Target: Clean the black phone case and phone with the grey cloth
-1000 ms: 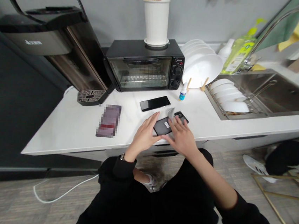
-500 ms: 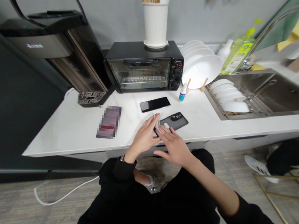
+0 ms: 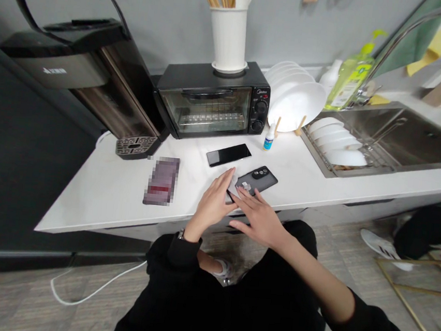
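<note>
A dark phone (image 3: 268,180) with several camera lenses lies back up near the counter's front edge. My left hand (image 3: 213,200) is at its left end, fingers stretched out and side by side, the thumb near the phone's lower edge. My right hand (image 3: 261,220) reaches in from the right, fingers extended over the phone's near edge, thumb apart. Between my fingertips is a thin pale sheet (image 3: 233,183), partly hidden. Behind lies a second phone (image 3: 228,155), black and glossy, with a small white and blue bottle (image 3: 269,139) to its right.
A blurred-out purplish object (image 3: 162,180) lies at the left, before a tall black dispenser (image 3: 132,146). Along the back stand a toaster oven (image 3: 214,110), white plates (image 3: 299,103) and a green soap bottle (image 3: 347,81). The sink (image 3: 414,135) is at the right; another person's shoe (image 3: 384,249) shows below.
My right hand has shifted slightly right and down, uncovering a little more of the pale patch on the phone's back. My left hand has hardly moved.
</note>
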Demonstrator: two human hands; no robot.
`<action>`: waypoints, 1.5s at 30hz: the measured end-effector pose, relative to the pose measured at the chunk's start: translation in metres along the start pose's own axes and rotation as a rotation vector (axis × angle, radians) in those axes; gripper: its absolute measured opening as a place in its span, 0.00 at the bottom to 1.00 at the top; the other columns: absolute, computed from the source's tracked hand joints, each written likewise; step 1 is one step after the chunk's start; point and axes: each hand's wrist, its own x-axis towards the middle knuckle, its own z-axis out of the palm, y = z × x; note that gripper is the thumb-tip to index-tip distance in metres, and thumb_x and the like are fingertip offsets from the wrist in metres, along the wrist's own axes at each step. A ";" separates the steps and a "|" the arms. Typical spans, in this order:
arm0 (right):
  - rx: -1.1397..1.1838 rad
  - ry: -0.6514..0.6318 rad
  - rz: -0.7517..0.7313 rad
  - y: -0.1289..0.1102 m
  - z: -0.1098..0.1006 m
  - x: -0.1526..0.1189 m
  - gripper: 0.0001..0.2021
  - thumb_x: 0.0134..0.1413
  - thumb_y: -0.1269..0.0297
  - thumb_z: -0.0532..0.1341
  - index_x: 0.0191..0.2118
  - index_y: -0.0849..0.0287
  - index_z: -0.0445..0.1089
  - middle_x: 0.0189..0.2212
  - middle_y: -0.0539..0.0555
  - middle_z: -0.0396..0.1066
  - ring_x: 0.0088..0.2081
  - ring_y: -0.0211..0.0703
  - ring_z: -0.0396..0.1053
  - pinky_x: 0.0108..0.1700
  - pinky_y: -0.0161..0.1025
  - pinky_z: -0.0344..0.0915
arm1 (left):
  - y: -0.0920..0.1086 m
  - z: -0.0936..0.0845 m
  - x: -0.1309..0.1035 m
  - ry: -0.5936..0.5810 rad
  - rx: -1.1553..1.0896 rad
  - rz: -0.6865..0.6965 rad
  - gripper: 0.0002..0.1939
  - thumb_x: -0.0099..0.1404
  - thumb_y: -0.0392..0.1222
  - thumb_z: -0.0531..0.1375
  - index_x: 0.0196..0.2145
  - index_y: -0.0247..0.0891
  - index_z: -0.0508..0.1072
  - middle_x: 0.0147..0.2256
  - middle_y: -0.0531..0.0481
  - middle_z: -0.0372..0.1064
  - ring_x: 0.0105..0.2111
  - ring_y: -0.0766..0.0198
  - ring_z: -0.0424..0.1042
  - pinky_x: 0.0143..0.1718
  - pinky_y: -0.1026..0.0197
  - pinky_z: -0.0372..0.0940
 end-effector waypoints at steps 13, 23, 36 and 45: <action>0.020 0.014 0.022 0.008 -0.002 -0.001 0.36 0.72 0.42 0.54 0.74 0.60 0.57 0.70 0.66 0.62 0.75 0.60 0.53 0.73 0.68 0.51 | -0.001 0.000 0.001 0.006 -0.006 -0.003 0.53 0.66 0.43 0.68 0.77 0.50 0.41 0.74 0.40 0.51 0.72 0.47 0.56 0.71 0.43 0.57; -0.158 0.141 0.251 0.044 -0.007 0.020 0.36 0.72 0.41 0.54 0.71 0.66 0.62 0.68 0.70 0.65 0.75 0.68 0.52 0.72 0.73 0.47 | -0.002 0.002 0.002 0.016 -0.011 -0.009 0.54 0.64 0.46 0.71 0.77 0.49 0.43 0.74 0.40 0.52 0.72 0.48 0.56 0.72 0.44 0.57; -0.227 0.168 0.323 0.065 -0.019 0.004 0.34 0.73 0.44 0.53 0.73 0.63 0.60 0.68 0.67 0.66 0.76 0.71 0.46 0.72 0.76 0.46 | -0.002 0.003 0.002 0.009 0.004 0.000 0.55 0.64 0.48 0.71 0.77 0.51 0.42 0.75 0.41 0.50 0.72 0.47 0.57 0.71 0.44 0.57; -0.009 -0.003 -0.018 0.008 -0.001 0.008 0.37 0.71 0.39 0.55 0.74 0.59 0.57 0.69 0.64 0.65 0.75 0.60 0.53 0.74 0.67 0.50 | 0.000 -0.001 0.001 -0.013 0.015 0.005 0.52 0.66 0.41 0.67 0.77 0.47 0.42 0.75 0.40 0.50 0.73 0.47 0.55 0.72 0.43 0.56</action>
